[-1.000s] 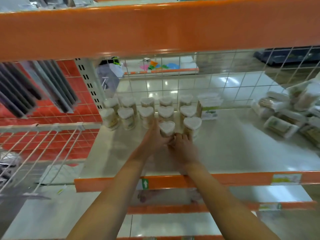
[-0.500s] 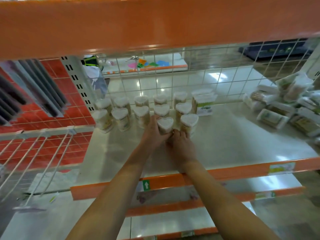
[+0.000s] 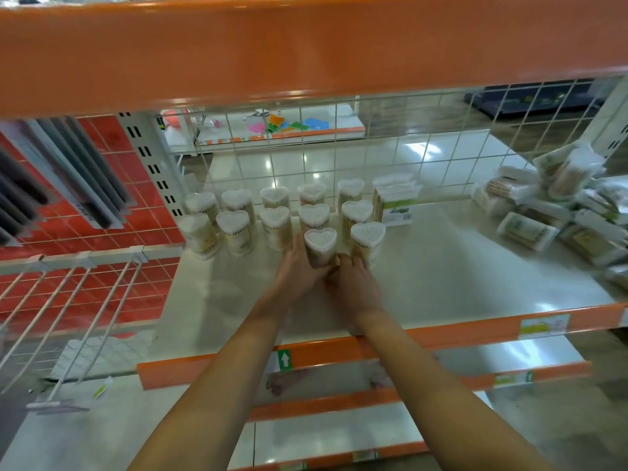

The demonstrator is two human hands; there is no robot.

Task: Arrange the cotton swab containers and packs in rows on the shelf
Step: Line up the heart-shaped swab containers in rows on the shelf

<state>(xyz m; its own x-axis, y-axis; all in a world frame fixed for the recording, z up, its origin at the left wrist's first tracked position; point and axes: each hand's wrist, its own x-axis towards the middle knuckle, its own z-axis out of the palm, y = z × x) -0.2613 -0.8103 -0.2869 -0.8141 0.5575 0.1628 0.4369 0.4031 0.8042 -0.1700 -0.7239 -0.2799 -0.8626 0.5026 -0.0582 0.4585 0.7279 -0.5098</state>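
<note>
Heart-lidded container [image 3: 319,245] upright at the front of the group on the shelf [image 3: 441,273], just left of a front-row neighbour [image 3: 367,240]. Cupped from both sides: left hand [image 3: 299,270] and right hand [image 3: 353,283], fingers curled round its base. Probably seating it in the third row. Next: release, then reach right for the loose packs [image 3: 557,212].

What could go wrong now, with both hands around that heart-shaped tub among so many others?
The tubs stand tightly packed: nudging the held container with the left hand or right hand could knock the neighbour tub and topple others like dominoes. The loose packs at the right are piled unevenly and might slide toward the shelf edge.
</note>
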